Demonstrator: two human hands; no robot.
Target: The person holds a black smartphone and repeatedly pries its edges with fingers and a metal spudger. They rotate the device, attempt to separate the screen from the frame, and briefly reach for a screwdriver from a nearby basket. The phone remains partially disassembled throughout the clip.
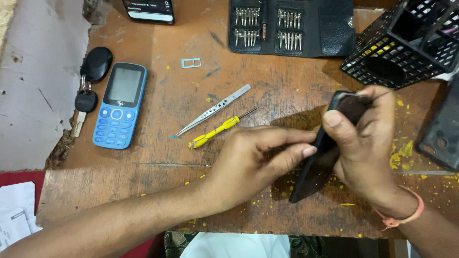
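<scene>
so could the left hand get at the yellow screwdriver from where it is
Probably yes. The screwdriver lies bare on the table just beside the left hand, with nothing between them; only the tweezers lie alongside. The hand would first have to leave the black phone.

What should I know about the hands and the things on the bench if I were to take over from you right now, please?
Left hand: fingers pressed on the edge of the black smartphone, which stands tilted on the wooden table.
Right hand: gripping the phone's upper end.
Yellow screwdriver and tweezers lie unused left of the hands; small blue tray further back; bit set open at the back.
Blue keypad phone and keys lie at the left.
Phone not visibly opened yet.
</scene>
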